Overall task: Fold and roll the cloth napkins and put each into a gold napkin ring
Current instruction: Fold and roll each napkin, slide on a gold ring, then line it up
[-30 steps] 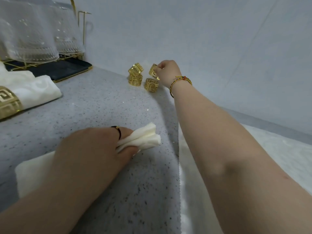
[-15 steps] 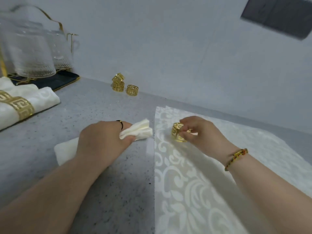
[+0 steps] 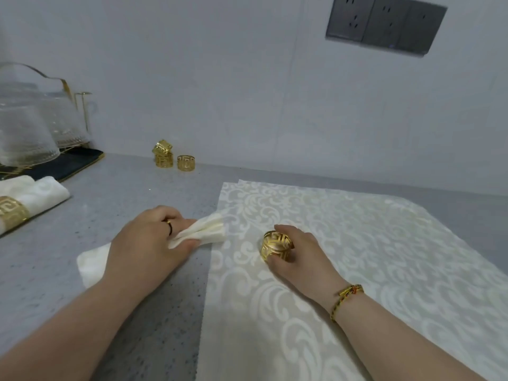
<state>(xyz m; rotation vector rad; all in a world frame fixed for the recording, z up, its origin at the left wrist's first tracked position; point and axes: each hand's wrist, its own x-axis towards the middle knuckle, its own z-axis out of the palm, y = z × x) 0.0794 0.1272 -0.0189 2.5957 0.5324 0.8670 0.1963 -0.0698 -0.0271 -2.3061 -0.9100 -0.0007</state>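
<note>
Nearest, left hand [image 3: 148,240] clamped round the roll [image 3: 204,233], pinning it to the worktop [image 3: 123,193] with the pleated end poking out to the right. Just beside, right hand [image 3: 297,251] pinching a ring [image 3: 276,246] between thumb and fingers, on or barely above the flat napkin [image 3: 357,270]; cannot tell which. Looks like the threading step: rolling done, ring not yet on. Next calls for lining the ring's opening up with the squeezed end, then sliding it along while keeping the roll tight to avoid snagging a layer. Farther left, a finished napkin [image 3: 46,192] already banded. At the back by the wall, three spare rings [image 3: 165,158], one stacked on another
</note>
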